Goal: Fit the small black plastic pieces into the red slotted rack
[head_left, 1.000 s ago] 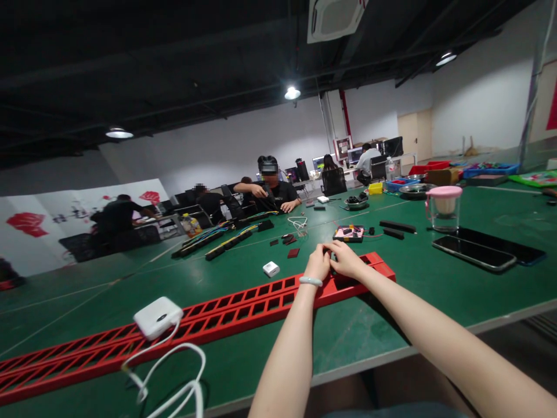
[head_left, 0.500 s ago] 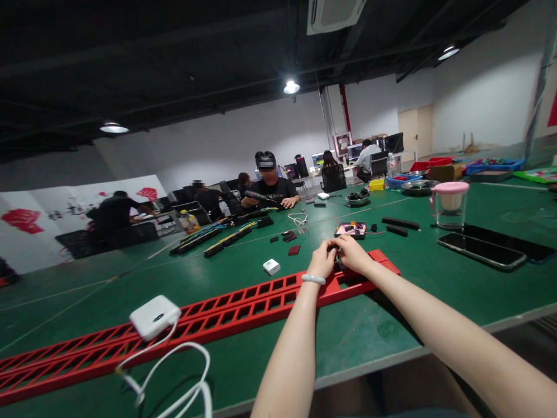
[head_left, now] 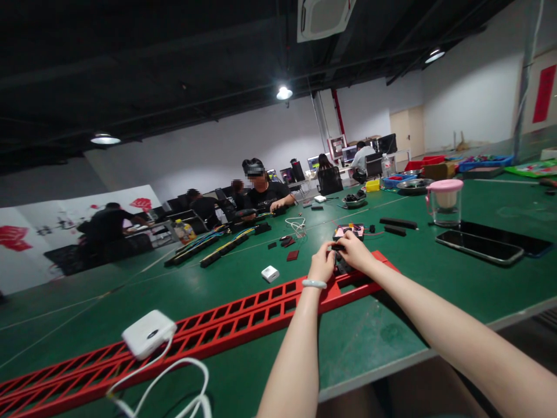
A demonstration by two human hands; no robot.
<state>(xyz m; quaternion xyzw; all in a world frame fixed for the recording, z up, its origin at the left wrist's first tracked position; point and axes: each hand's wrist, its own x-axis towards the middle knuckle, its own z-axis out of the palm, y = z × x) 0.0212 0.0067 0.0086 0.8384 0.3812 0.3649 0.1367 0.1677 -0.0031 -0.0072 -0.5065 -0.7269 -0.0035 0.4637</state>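
My left hand (head_left: 322, 263), with a pale bangle at its wrist, has its fingers closed on the left side of a small black part (head_left: 337, 247). From the right, my right hand (head_left: 354, 252) pinches the same part; its exact kind cannot be made out. Just below the fingers, a dark piece (head_left: 343, 267) sits in the right end of a long red slotted frame (head_left: 250, 315). The frame lies slantwise across the green table. Beyond my hands is a small open box (head_left: 348, 230) with a pink interior and thin wires.
A white power-bank-like box (head_left: 149, 334) with a cable rests on the frame. A white adapter (head_left: 270, 273) lies behind it. To the right are phones (head_left: 481, 246) and a pink-lidded cup (head_left: 445, 203). Across the table, a person (head_left: 266, 194) handles dark strips with wires.
My fingers have shifted slightly around the black part, and the dark piece beneath shows more. The view has turned a little right. The person opposite has moved their hands.
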